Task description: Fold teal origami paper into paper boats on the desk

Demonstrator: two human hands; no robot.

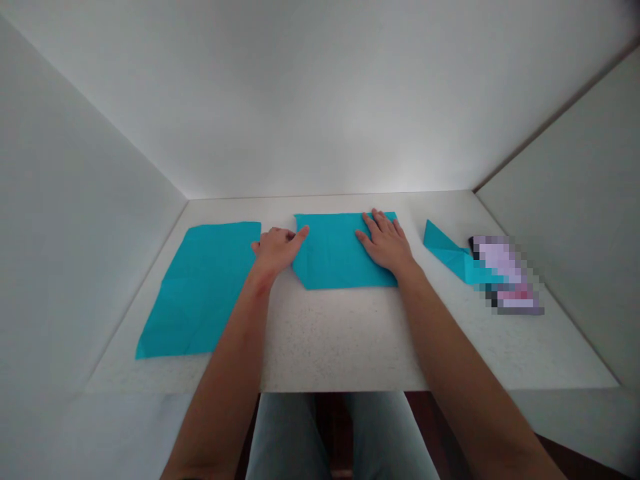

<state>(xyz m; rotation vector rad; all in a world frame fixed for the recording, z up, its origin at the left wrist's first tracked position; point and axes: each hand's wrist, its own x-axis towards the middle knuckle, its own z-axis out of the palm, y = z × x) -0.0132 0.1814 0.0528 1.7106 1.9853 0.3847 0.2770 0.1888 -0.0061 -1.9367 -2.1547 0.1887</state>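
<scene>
A turquoise sheet of paper (333, 253), folded into a wide shape, lies flat on the white table. Its left corners look cut off at a slant, the lower one more clearly. My right hand (384, 241) rests spread and flat on its right part. At the left edge, my left hand (277, 248) has its fingers curled in, with the thumb stretched out onto the paper's edge. Nothing shows inside those fingers. Partly behind my left wrist lies a larger turquoise sheet (200, 293) with faint creases.
On the right, a folded turquoise paper piece (450, 257) with pointed ends lies against a pixelated pale purple object (503, 260). White walls enclose the table (340, 340) at the back and both sides. Its front edge is near my legs (285, 433).
</scene>
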